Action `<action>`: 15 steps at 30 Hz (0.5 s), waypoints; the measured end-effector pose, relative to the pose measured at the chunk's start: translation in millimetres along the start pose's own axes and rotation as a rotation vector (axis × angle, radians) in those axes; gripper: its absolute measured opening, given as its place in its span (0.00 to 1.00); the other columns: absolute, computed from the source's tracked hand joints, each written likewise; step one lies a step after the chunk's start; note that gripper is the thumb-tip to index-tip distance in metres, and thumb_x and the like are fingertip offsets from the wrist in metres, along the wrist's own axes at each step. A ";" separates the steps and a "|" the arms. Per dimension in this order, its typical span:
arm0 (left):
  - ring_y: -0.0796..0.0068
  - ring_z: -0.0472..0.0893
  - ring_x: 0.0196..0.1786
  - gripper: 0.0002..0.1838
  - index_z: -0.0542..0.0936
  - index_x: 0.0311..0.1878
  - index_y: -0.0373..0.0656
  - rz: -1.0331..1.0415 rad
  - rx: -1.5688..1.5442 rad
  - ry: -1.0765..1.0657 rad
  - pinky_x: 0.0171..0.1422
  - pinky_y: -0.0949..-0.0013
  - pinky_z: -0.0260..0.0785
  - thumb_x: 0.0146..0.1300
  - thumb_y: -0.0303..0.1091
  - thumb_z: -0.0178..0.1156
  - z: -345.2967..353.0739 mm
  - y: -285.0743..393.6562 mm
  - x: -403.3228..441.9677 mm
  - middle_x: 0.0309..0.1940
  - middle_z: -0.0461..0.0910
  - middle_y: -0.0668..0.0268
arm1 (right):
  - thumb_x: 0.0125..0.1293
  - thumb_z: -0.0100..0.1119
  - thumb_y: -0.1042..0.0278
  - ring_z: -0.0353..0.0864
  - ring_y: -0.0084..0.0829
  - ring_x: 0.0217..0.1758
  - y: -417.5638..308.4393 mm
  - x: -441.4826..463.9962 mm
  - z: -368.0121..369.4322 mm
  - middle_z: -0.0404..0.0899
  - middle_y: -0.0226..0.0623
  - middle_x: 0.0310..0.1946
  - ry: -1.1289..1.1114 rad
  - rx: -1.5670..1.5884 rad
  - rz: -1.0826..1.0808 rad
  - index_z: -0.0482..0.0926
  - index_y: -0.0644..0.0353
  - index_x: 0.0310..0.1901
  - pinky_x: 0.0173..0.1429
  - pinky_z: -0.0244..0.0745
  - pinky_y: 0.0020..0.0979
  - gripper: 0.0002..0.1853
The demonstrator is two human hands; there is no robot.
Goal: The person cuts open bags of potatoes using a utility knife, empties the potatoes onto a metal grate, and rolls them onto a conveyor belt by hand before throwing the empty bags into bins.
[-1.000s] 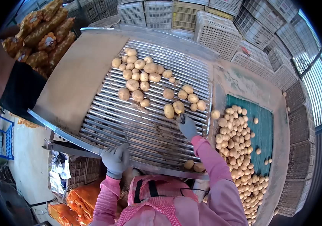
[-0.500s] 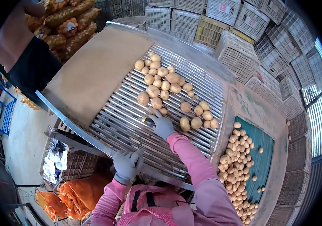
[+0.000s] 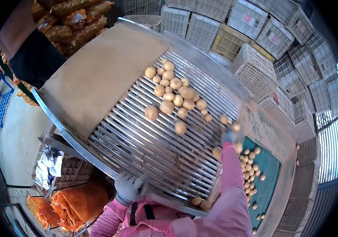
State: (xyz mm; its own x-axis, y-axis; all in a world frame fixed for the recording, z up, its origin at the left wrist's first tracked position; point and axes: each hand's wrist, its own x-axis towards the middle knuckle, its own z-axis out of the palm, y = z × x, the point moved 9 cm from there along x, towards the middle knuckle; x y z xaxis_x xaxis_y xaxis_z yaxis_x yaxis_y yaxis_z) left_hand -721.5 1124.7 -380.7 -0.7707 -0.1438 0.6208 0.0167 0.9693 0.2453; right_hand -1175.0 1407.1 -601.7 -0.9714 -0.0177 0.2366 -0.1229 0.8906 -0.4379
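My right hand (image 3: 228, 136), in a grey glove, is at the right end of a bed of metal bars (image 3: 137, 130). Loose potatoes lie close around it, one potato (image 3: 235, 127) just beyond the fingers and another (image 3: 216, 153) on the near side. Motion smears its fingers, so a grip cannot be made out. At the near metal rim (image 3: 109, 170) rests my left hand (image 3: 130, 187), also gloved, its fingers loosely bent and slightly apart with no potato in them. A cluster of potatoes (image 3: 175, 83) sits on the far middle of the bars.
Right of the bars, many potatoes (image 3: 249, 168) lie on a green surface (image 3: 269, 160). Two potatoes (image 3: 200, 202) sit by the near right corner. Stacked plastic crates (image 3: 254, 71) stand behind. Orange net sacks (image 3: 80, 203) hang at lower left. Another person's dark sleeve (image 3: 38, 59) is at upper left.
My right hand has swept from mid-bars to the right end, and several potatoes have shifted right there. My left hand stays at the near rim. The view has moved slightly.
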 end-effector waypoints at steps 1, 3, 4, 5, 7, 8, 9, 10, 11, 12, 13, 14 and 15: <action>0.75 0.72 0.15 0.14 0.81 0.32 0.49 -0.002 -0.004 0.004 0.22 0.72 0.62 0.36 0.27 0.62 0.1 -0.2 0.0 0.12 0.71 0.73 | 0.61 0.56 0.59 0.81 0.45 0.40 37.0 12.2 -2.2 0.81 0.49 0.37 0.024 -0.014 0.180 0.79 0.62 0.43 0.44 0.74 0.38 0.16; 0.76 0.72 0.15 0.15 0.81 0.33 0.49 -0.020 0.008 -0.004 0.23 0.73 0.63 0.35 0.29 0.61 2.2 -4.5 0.1 0.12 0.71 0.74 | 0.62 0.57 0.58 0.80 0.44 0.41 6.0 23.5 -29.8 0.80 0.48 0.38 0.021 0.265 0.082 0.78 0.64 0.45 0.47 0.73 0.38 0.17; 0.77 0.71 0.14 0.15 0.81 0.33 0.51 -0.018 -0.008 -0.003 0.23 0.73 0.62 0.35 0.31 0.61 4.4 -6.0 -2.3 0.11 0.69 0.76 | 0.62 0.58 0.58 0.79 0.43 0.42 -13.9 23.5 -38.7 0.80 0.48 0.38 0.015 0.547 0.006 0.77 0.65 0.46 0.51 0.72 0.37 0.18; 0.78 0.69 0.13 0.15 0.82 0.33 0.53 -0.015 -0.023 -0.004 0.22 0.73 0.60 0.35 0.32 0.61 5.6 -6.0 -4.5 0.09 0.66 0.77 | 0.61 0.60 0.60 0.79 0.40 0.41 -35.8 26.0 -17.9 0.80 0.45 0.38 -0.109 0.757 -0.075 0.76 0.66 0.46 0.50 0.71 0.35 0.18; 0.78 0.69 0.13 0.16 0.82 0.33 0.53 -0.018 -0.007 -0.015 0.21 0.73 0.60 0.34 0.32 0.61 7.3 -6.1 -4.0 0.09 0.66 0.78 | 0.61 0.60 0.63 0.76 0.31 0.37 -112.1 11.6 -2.3 0.79 0.38 0.36 -0.339 0.732 -0.306 0.76 0.65 0.46 0.46 0.71 0.31 0.16; 0.78 0.69 0.13 0.16 0.82 0.33 0.53 -0.016 -0.005 -0.020 0.22 0.74 0.61 0.34 0.32 0.61 7.1 -5.8 -3.6 0.09 0.66 0.78 | 0.63 0.57 0.63 0.74 0.26 0.35 -156.8 -8.3 -7.4 0.78 0.33 0.36 -0.436 0.489 -0.451 0.76 0.65 0.46 0.43 0.70 0.29 0.15; 0.78 0.69 0.13 0.16 0.81 0.32 0.53 -0.015 -0.003 -0.026 0.22 0.74 0.61 0.33 0.32 0.60 6.9 -5.2 -3.3 0.09 0.66 0.78 | 0.62 0.58 0.63 0.73 0.26 0.35 -162.6 -10.9 25.4 0.77 0.32 0.35 -0.521 0.589 -0.370 0.76 0.65 0.46 0.42 0.70 0.29 0.15; 0.78 0.69 0.13 0.16 0.81 0.32 0.53 -0.014 0.003 -0.031 0.22 0.74 0.61 0.33 0.32 0.60 6.6 -5.3 -3.0 0.09 0.66 0.78 | 0.61 0.59 0.63 0.72 0.25 0.34 -168.3 -13.8 56.3 0.76 0.32 0.34 -0.604 0.689 -0.289 0.76 0.66 0.45 0.41 0.70 0.29 0.16; 0.78 0.69 0.14 0.16 0.81 0.32 0.53 -0.008 0.004 -0.029 0.22 0.74 0.61 0.33 0.32 0.60 6.0 -5.0 -2.4 0.10 0.67 0.78 | 0.61 0.59 0.63 0.72 0.25 0.34 -188.8 -20.8 52.0 0.76 0.32 0.34 -0.605 0.694 -0.288 0.76 0.66 0.45 0.41 0.70 0.29 0.16; 0.78 0.70 0.14 0.16 0.81 0.32 0.53 -0.005 0.004 -0.024 0.22 0.73 0.61 0.33 0.32 0.60 5.8 -4.0 -2.4 0.10 0.67 0.78 | 0.61 0.59 0.63 0.71 0.25 0.34 -208.7 -26.2 32.8 0.76 0.32 0.33 -0.575 0.775 -0.209 0.77 0.66 0.45 0.41 0.70 0.29 0.16; 0.78 0.70 0.14 0.16 0.81 0.32 0.53 -0.006 0.004 -0.025 0.22 0.73 0.61 0.33 0.32 0.60 5.9 -3.8 -3.3 0.10 0.67 0.78 | 0.61 0.59 0.62 0.70 0.25 0.33 -216.6 -26.7 21.7 0.75 0.32 0.32 -0.544 0.854 -0.128 0.77 0.66 0.44 0.40 0.69 0.29 0.15; 0.78 0.70 0.14 0.16 0.81 0.32 0.52 0.006 0.005 -0.014 0.22 0.73 0.61 0.33 0.32 0.60 5.2 -3.4 -3.9 0.10 0.67 0.77 | 0.58 0.59 0.63 0.70 0.25 0.33 -201.7 -17.0 48.6 0.74 0.34 0.30 -0.474 0.855 -0.068 0.77 0.66 0.43 0.40 0.69 0.29 0.15; 0.78 0.70 0.14 0.16 0.81 0.33 0.52 0.019 0.006 0.000 0.23 0.73 0.61 0.33 0.32 0.59 4.5 -3.2 -4.3 0.10 0.68 0.77 | 0.58 0.59 0.63 0.70 0.25 0.33 -201.4 -15.4 57.6 0.74 0.34 0.30 -0.474 0.853 -0.069 0.77 0.66 0.43 0.40 0.69 0.29 0.15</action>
State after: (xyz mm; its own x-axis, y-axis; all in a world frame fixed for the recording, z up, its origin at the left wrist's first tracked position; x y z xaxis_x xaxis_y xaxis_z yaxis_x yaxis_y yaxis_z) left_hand -721.1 1123.1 -387.5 -0.7702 -0.1255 0.6254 0.0276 0.9730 0.2292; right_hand -1147.0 1201.8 -567.1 -0.9148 -0.4039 -0.0062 -0.1068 0.2564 -0.9606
